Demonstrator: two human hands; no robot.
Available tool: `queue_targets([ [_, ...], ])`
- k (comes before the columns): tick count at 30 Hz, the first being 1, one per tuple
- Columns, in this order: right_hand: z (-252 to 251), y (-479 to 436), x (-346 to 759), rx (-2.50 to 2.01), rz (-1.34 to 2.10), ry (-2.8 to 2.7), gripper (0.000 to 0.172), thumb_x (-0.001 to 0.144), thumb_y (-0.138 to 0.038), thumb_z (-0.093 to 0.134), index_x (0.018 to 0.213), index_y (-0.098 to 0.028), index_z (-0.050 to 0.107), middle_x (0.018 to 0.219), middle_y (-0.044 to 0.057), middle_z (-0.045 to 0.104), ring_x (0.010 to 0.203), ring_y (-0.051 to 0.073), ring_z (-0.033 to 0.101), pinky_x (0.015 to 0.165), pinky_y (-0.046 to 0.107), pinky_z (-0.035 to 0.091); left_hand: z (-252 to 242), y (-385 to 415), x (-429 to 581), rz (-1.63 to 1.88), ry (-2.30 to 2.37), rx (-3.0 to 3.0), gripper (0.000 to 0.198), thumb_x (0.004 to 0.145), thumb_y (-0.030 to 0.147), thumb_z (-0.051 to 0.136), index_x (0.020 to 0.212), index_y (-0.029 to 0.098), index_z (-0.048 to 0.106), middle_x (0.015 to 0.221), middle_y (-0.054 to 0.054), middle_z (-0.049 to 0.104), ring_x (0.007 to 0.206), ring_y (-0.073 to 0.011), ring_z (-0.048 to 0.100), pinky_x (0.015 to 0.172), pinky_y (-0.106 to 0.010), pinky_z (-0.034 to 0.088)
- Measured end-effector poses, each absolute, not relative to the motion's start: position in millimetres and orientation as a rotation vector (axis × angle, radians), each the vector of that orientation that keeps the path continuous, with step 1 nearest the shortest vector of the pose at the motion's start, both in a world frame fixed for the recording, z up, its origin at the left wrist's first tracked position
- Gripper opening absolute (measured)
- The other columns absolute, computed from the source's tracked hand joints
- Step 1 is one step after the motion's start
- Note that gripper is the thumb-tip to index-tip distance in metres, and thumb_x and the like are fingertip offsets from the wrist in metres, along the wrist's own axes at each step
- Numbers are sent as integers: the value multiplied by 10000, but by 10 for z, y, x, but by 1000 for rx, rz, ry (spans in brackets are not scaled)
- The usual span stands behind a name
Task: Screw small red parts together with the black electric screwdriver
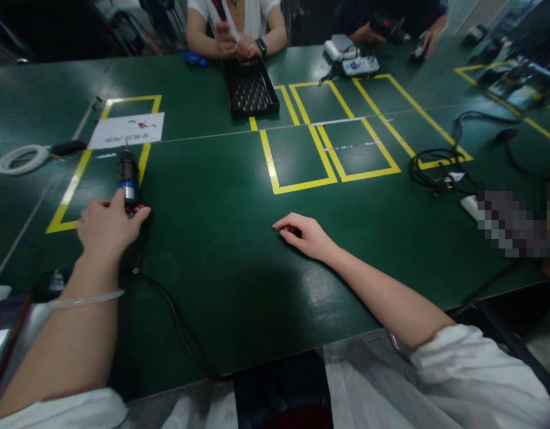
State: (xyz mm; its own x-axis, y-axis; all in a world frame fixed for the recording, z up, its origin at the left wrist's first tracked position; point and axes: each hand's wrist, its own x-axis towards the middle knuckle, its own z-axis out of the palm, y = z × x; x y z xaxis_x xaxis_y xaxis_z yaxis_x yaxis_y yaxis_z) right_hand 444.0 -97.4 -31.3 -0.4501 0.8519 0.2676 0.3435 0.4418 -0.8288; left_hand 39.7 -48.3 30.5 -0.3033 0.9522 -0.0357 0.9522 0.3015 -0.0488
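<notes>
My left hand (pixel 107 226) is closed on the lower part of a corded electric screwdriver (pixel 128 170) lying on the green table. Its black nose and thin bit point away from me, with a blue and silver band just ahead of my fingers; the rest of the handle is hidden under the hand. A black cord runs from there toward the table's near edge. My right hand (pixel 304 234) rests on the tabletop near the middle, loosely curled, a gap between thumb and forefinger and nothing in it.
Yellow tape outlines (pixel 301 185) mark the green table (pixel 212 238). A white paper sign (pixel 127 130) lies beyond the screwdriver, a white ring (pixel 22 159) to its left. Across stand a black tray (pixel 252 89) and another person's hands (pixel 239 44). Coiled black cable (pixel 435 170) lies right.
</notes>
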Motion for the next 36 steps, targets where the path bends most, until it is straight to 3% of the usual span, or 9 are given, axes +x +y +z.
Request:
queue_targets([
  [5, -309, -976, 4442, -1004, 927, -2009, 203, 909, -143, 565, 1063, -174, 693, 980, 51, 692, 817, 136, 635, 774, 276, 503, 271, -407, 188, 25, -2564, -1793, 806, 871, 695, 359, 1488, 176, 364, 1276, -167, 460, 1115, -353, 429, 938, -473, 372],
  [11, -310, -968, 4442, -1016, 924, -2027, 197, 910, -142, 570, 1059, -176, 694, 972, 46, 689, 821, 135, 637, 780, 275, 501, 130, -496, 193, -43, -2473, -1735, 630, 923, 567, 332, 1359, 121, 422, 1201, -166, 539, 988, -320, 495, 817, -394, 371],
  [15, -305, -967, 4437, -1017, 922, -2041, 197, 913, -141, 568, 1061, -165, 695, 980, 55, 692, 833, 140, 642, 788, 279, 498, 126, -538, 196, -34, -2469, -1810, 677, 909, 618, 316, 1338, 102, 406, 1196, -168, 510, 994, -333, 493, 792, -394, 349],
  [19, -306, -966, 4434, -1015, 930, -2041, 198, 913, -139, 566, 1059, -174, 694, 981, 52, 694, 833, 142, 643, 789, 284, 502, 137, -429, 126, -97, -2617, -1685, 652, 908, 632, 307, 1290, 139, 497, 1133, -135, 524, 933, -294, 473, 768, -390, 338],
  [25, -292, -961, 4431, -1036, 920, -2063, 192, 912, -137, 573, 1054, -169, 699, 980, 59, 702, 844, 151, 640, 804, 298, 499, 283, -305, 340, -345, -2597, -1617, 512, 964, 444, 343, 1268, 103, 576, 1089, -136, 606, 903, -253, 493, 809, -394, 372],
  [28, -288, -957, 4430, -1027, 924, -2070, 190, 913, -139, 575, 1052, -166, 701, 986, 65, 708, 855, 157, 645, 810, 303, 503, 399, -385, 849, -716, -2401, -2078, 425, 988, 384, 377, 1250, 117, 577, 1021, -72, 658, 932, -194, 561, 915, -357, 412],
  [32, -294, -958, 4427, -1034, 955, -2032, 184, 912, -155, 573, 1040, -180, 704, 995, 57, 719, 861, 155, 656, 803, 300, 510, 464, -582, 1657, -993, -2299, -2897, 407, 969, 396, 453, 1175, 96, 636, 864, -56, 640, 796, -158, 594, 807, -301, 472],
  [36, -305, -975, 4407, -942, 1175, -1875, 228, 916, -248, 611, 1126, -171, 657, 954, 40, 723, 799, 132, 652, 769, 283, 531, 363, -751, 2132, -994, -2241, -3468, 530, 956, 428, 491, 1396, 134, 511, 801, -26, 598, 715, -142, 557, 696, -276, 470],
])
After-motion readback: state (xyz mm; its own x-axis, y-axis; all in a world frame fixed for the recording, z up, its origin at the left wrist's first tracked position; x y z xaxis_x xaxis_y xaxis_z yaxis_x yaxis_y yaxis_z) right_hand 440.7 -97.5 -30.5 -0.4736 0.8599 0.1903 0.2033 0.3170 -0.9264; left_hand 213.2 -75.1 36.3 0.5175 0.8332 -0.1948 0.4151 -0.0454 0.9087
